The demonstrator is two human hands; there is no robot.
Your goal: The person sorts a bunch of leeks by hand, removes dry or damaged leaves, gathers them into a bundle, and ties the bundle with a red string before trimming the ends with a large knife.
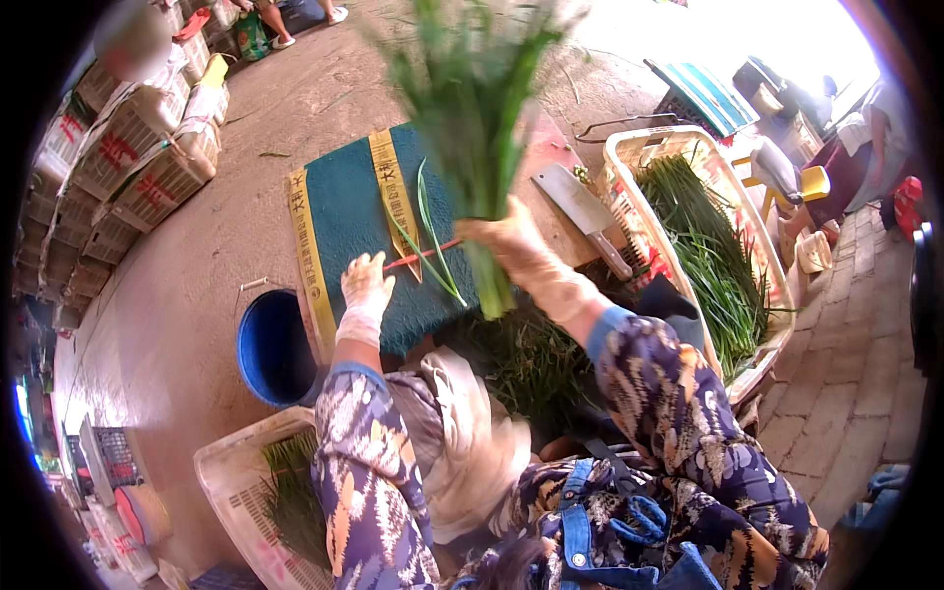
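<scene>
A thick bunch of garlic chives (467, 128) stands upright over the board, its leafy top blurred by motion. My right hand (521, 251), in a pale glove, is wrapped round its lower stalks. My left hand (366, 288), gloved too, rests on the green-covered board (344, 211) with thumb and fingers apart. Just by its fingertips lies a thin red tie strip (423, 256), running towards the bunch. A few loose chive leaves (426, 211) cross the strip and a yellow printed tape (393, 192). To the right of my right hand lies a cleaver (580, 206).
A pale plastic crate (615, 147) of chives stands at the right, another crate (221, 462) at lower left. Beside the board is a blue bucket (270, 349). Loose greens (531, 359) lie below the board. Stacked boxes (128, 147) line the far left; people sit farther off.
</scene>
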